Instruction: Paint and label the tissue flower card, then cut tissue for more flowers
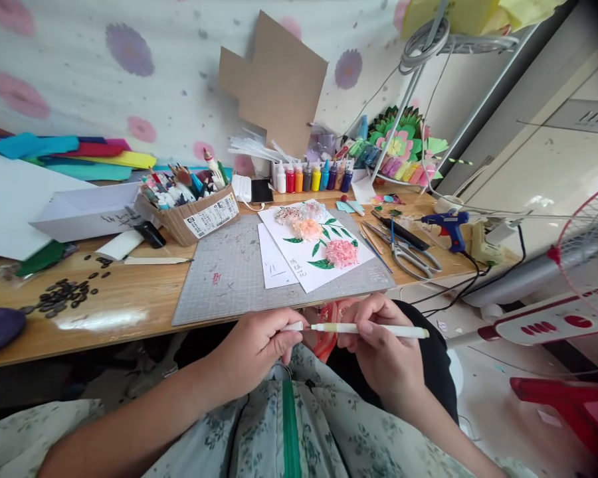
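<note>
Above my lap, my right hand [383,345] is closed around a slim white brush pen [401,330] with a pale yellowish section, its tip pointing left. Pinched between the thumb and fingers of my left hand [259,345] is a small white pen cap [293,326], lined up with the pen's dark tip and very close to it. Just beyond both hands, a white sheet with pink and peach ruffled flowers and green leaves [299,265] lies over another white sheet [274,275] on a grey cutting mat [219,265].
Scissors [403,259] and a blue glue gun [446,226] lie right of the mat. Paint bottles [309,178] line the back. A cardboard box of pens [194,212] stands left, near scattered dark pebbles [62,297]. A metal rack [413,86] rises at right.
</note>
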Action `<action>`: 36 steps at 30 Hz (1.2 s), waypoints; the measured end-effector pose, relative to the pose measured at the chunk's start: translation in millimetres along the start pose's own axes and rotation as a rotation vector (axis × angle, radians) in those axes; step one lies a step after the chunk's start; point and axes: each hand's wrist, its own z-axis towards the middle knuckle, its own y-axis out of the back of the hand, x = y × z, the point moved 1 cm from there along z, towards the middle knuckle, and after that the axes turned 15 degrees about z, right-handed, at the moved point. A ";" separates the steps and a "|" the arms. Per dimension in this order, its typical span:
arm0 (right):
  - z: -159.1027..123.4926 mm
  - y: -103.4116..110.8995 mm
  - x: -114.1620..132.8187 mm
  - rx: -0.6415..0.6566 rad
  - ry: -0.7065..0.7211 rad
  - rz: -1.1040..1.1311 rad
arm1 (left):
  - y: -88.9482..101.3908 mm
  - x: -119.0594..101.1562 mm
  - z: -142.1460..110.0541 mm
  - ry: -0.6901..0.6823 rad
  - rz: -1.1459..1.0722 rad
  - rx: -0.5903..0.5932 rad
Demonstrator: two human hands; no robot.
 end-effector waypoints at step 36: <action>61.1 29.6 -5.7 0.034 -0.121 -0.429 | 134.7 54.9 -22.1 0.373 0.470 -0.736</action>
